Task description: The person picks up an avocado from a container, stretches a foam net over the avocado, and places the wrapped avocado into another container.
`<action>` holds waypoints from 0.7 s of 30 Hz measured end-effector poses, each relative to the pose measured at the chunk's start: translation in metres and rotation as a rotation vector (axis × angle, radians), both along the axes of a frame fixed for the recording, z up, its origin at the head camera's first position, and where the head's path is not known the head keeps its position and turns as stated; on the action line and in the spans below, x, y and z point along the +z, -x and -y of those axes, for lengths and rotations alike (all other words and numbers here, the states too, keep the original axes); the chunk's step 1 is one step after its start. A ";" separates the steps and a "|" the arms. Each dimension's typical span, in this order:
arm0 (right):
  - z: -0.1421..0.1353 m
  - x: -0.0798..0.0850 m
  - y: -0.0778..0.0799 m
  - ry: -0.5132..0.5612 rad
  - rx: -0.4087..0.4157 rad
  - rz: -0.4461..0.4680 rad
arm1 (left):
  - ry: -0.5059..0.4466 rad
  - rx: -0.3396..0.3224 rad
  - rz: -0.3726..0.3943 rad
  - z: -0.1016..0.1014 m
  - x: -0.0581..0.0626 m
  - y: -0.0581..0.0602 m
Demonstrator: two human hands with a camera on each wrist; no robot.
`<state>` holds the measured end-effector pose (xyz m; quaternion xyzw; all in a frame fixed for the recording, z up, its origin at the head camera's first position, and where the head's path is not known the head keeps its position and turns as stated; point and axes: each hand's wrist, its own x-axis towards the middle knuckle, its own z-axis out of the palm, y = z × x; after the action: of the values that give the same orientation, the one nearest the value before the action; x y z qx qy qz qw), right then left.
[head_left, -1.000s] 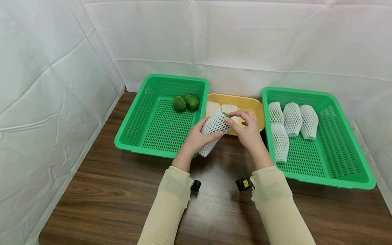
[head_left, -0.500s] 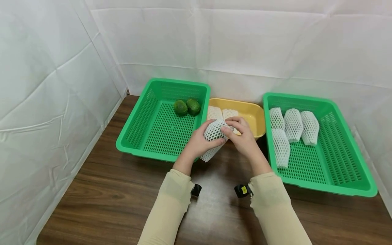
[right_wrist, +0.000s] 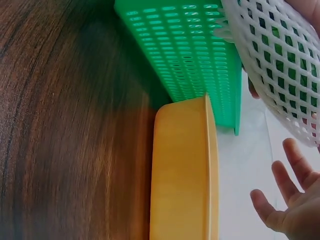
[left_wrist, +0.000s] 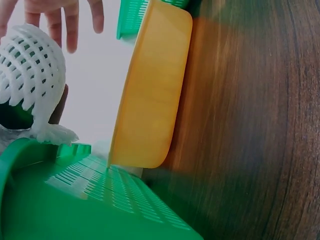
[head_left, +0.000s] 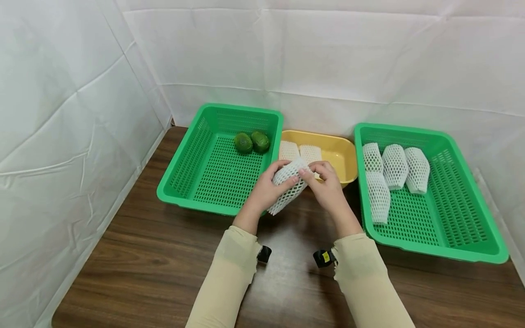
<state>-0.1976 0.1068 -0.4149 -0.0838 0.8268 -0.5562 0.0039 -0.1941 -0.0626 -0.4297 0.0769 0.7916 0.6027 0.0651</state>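
In the head view my left hand [head_left: 264, 190] grips an avocado in a white foam net sleeve [head_left: 288, 174], fingers behind it and thumb across the front. My right hand [head_left: 326, 186] pinches the sleeve's upper end between thumb and index finger. Seen from the right wrist, green skin shows through the stretched mesh [right_wrist: 282, 62], and the other right-hand fingers [right_wrist: 295, 192] spread away from it. From the left wrist, the dark green avocado [left_wrist: 15, 116] shows at the sleeve's open lower end. Two bare avocados [head_left: 243, 143] lie in the left green basket [head_left: 174, 200].
Between the baskets stands a yellow tub [head_left: 340, 157] holding flat foam sleeves [head_left: 310, 154]. The right green basket [head_left: 451, 253] contains several sleeved fruits [head_left: 395, 166]. White sheeting [head_left: 328, 59] hangs behind the brown wooden table [head_left: 135, 259].
The green tip showing at the sleeve's upper end a second ago is now covered by foam. My right hand has worked along that end, while my left hand keeps its grip.
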 end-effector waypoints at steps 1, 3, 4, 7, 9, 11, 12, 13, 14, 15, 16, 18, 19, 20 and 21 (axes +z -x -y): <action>0.000 0.001 0.000 -0.002 0.019 0.006 | -0.003 -0.001 -0.005 0.000 0.000 0.000; -0.001 0.001 -0.001 -0.001 0.061 0.025 | -0.004 -0.002 -0.014 0.000 0.000 0.000; -0.002 0.000 -0.001 -0.008 0.084 0.035 | -0.007 -0.005 -0.020 0.001 -0.001 -0.001; -0.004 0.001 -0.002 -0.022 0.136 0.067 | -0.017 -0.021 -0.042 0.001 -0.001 0.000; -0.005 0.001 -0.001 -0.004 0.146 0.087 | -0.025 -0.032 -0.059 0.002 -0.001 0.001; -0.002 0.002 -0.002 0.088 0.138 0.135 | -0.021 -0.039 -0.082 0.002 0.000 0.002; 0.000 0.002 -0.002 0.144 0.130 0.168 | -0.015 -0.038 -0.096 0.002 0.000 0.002; 0.002 0.002 -0.003 0.193 0.124 0.203 | -0.011 -0.037 -0.106 0.002 0.000 0.003; 0.005 0.002 -0.004 0.243 0.119 0.239 | -0.009 -0.038 -0.115 0.002 0.000 0.003; 0.008 0.001 -0.005 0.294 0.116 0.281 | -0.005 -0.040 -0.121 0.002 0.000 0.003; 0.010 0.001 -0.007 0.321 0.108 0.318 | 0.000 -0.037 -0.125 0.002 -0.001 0.003; 0.013 0.001 -0.008 0.331 0.092 0.375 | 0.002 -0.030 -0.116 0.002 -0.002 0.002; 0.014 0.001 -0.009 0.331 0.085 0.395 | -0.004 -0.030 -0.109 0.002 -0.002 0.001; 0.015 0.001 -0.010 0.334 0.076 0.411 | -0.013 -0.032 -0.106 0.002 -0.003 0.001; 0.014 0.001 -0.009 0.323 0.069 0.419 | -0.016 -0.029 -0.105 0.002 -0.003 0.000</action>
<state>-0.1882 0.0923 -0.4136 0.0055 0.7052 -0.6856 0.1806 -0.1944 -0.0648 -0.4328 0.1205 0.7877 0.6033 0.0317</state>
